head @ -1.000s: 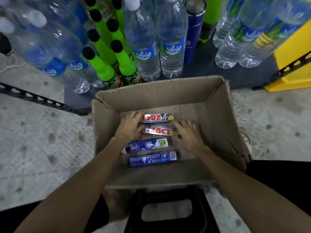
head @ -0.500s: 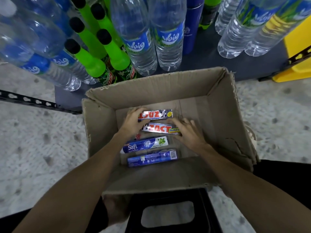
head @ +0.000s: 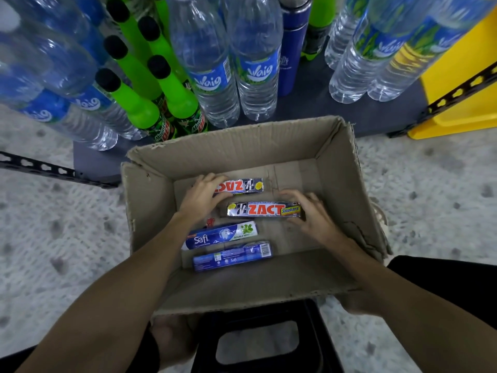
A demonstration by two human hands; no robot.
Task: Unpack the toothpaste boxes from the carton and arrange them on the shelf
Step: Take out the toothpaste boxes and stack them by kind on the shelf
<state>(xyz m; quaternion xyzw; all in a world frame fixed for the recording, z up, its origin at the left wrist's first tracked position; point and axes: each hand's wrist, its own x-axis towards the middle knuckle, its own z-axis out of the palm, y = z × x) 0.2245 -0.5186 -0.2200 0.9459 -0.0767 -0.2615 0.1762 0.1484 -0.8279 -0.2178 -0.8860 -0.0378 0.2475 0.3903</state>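
Reaching into the carton [head: 347, 189], both hands have settled onto the two Zact boxes over the last second: the left hand [head: 203, 196] curls over the left end of the far Zact box [head: 243, 185], and the right hand [head: 313, 214] now wraps the right end of the near Zact box [head: 265, 210], which has shifted slightly right. Neither box looks lifted yet. Two Safi boxes [head: 223, 235] lie nearer, untouched. With four boxes inside, unpacking has barely begun; the shelf [head: 309, 106] beyond holds bottles.
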